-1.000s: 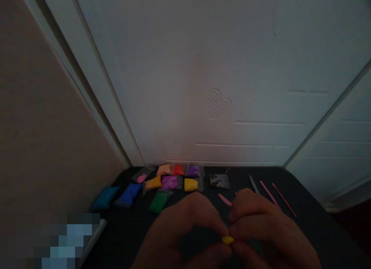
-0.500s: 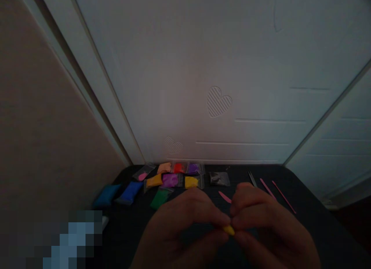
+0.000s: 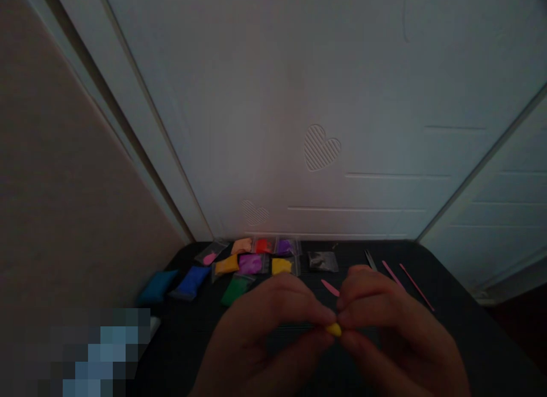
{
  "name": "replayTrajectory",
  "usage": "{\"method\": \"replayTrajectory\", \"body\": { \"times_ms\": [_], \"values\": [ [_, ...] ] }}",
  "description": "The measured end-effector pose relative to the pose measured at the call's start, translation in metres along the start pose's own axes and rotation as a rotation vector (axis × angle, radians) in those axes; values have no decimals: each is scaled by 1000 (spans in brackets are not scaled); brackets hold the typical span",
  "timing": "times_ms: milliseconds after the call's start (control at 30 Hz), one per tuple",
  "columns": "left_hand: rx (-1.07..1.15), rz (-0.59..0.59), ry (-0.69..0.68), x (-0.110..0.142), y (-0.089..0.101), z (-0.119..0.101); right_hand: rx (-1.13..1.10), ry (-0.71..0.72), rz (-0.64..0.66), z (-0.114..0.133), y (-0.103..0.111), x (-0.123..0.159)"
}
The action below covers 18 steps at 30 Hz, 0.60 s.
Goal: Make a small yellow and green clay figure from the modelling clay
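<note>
Between my two hands is a small yellow lump of modelling clay, held above the dark table. My left hand pinches it between thumb and index finger. From the other side, the thumb and fingertips of my right hand close on the same lump, so the fingertips of both hands nearly meet. Part of the clay is hidden by the fingers. Just beyond the right fingers, a pink flat-bladed tool lies on the table, partly covered.
Behind my hands lie several clay bags, including a yellow bag, a green bag, a blue bag and a black bag. Tweezers and pink sticks lie right. A white panel rises at the table's back edge.
Both hands have shifted slightly up and left in view with the clay between them. The yellow lump is turned a little and appears shorter. The bags and tools lie as before.
</note>
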State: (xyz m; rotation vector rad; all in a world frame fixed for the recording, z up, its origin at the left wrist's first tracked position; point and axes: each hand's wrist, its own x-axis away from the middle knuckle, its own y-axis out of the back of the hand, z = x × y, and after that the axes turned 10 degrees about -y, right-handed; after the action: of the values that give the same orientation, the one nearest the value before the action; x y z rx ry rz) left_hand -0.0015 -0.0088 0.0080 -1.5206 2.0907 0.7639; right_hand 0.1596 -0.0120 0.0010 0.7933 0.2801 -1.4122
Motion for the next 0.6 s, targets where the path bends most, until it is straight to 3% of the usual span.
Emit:
{"method": "replayTrajectory", "body": {
  "times_ms": [433, 600],
  "values": [
    [24, 9, 8, -2, 0, 1, 39, 12, 2, 0, 1, 0],
    [37, -15, 105, 1, 1, 2, 114, 58, -22, 1, 2, 0]
  ]
}}
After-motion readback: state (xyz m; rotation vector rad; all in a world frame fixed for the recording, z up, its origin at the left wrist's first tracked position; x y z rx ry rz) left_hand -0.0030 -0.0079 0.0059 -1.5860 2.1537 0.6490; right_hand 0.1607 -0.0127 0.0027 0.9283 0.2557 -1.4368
